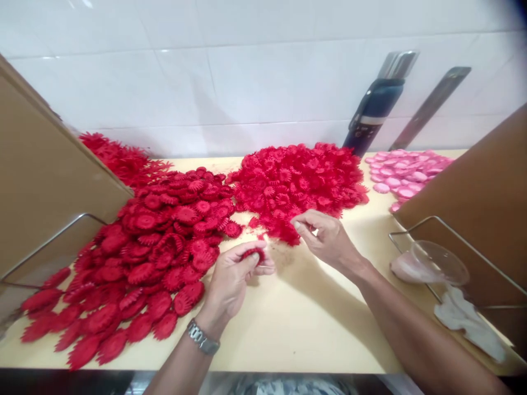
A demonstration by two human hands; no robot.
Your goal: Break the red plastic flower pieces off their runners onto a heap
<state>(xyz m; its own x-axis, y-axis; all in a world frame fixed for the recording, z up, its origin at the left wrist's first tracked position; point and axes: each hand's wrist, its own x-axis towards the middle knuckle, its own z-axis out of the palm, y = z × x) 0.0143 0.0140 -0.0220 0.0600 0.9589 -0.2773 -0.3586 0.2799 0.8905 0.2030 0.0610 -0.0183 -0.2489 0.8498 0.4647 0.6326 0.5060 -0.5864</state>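
Your left grip [233, 277] pinches a round, fringed, dark-red disc [251, 254] above the cream worktop [284, 334]. Your right grip's [325, 236] fingertips press together beside the bright-red frilled heap [298, 181]; any contents are indiscernible. Rightward, a clear plastic cup [438, 263] holds something pale pink.

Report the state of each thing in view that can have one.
Left hand: fingers closed on a dark red, frilled round piece.
Right hand: fingers pinched together; contents unclear.
Dark red, frilled round pieces: heaped.
Bright red, frilled pieces: heaped.
Pale pink, round pieces: piled low.
Dark blue, silver-topped cylindrical bottle: capped.
Clear plastic container: no lid visible.
White, soft sheet: crumpled.
Silver metal watch: strapped on.
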